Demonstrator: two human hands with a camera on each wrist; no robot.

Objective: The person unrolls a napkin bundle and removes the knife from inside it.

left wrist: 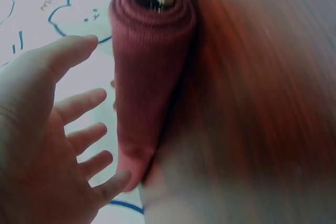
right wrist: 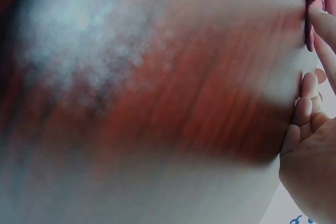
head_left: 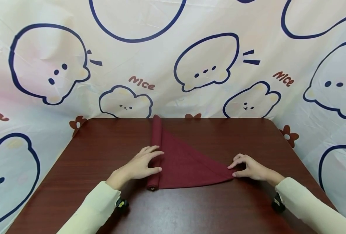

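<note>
The dark red cloth [head_left: 187,165] lies on the worktop [head_left: 114,139], its left part wound into a roll [head_left: 156,136] that runs from near the middle to the back edge, the rest a flat triangular flap narrowing to the right. The right hand [head_left: 253,169] pinches the tip of that flap between thumb and fingers. The left hand [head_left: 142,165] has its fingers spread over the roll and grips nothing; whether the fingertips touch the fabric I cannot tell, as the views disagree on depth. With so loose a left hand, a firm pull on the tip could drag the roll askew or unwind it. Uneven tension along the slanted edge could also pucker the flap, and a weak pinch might let the point slip and fold under.
</note>
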